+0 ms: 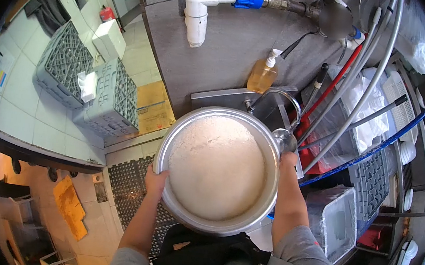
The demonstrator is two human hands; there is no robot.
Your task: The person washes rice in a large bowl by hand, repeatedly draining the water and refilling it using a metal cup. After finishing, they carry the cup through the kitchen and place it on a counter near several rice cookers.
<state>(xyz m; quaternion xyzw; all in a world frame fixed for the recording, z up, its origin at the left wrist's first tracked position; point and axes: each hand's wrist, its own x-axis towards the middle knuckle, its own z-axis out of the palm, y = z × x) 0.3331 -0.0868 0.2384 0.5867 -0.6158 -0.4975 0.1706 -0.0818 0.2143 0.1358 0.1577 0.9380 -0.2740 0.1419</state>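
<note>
Left hand [155, 182] pinches the left rim of 1 pot [270, 190] of rice [214, 169]; right hand [288, 161] at right rim, grip unclear.

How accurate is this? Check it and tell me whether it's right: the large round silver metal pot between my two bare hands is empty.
"Empty" is wrong. The head view shows the large round silver metal pot between your bare left hand and bare right hand holding pale, whitish contents.
</note>
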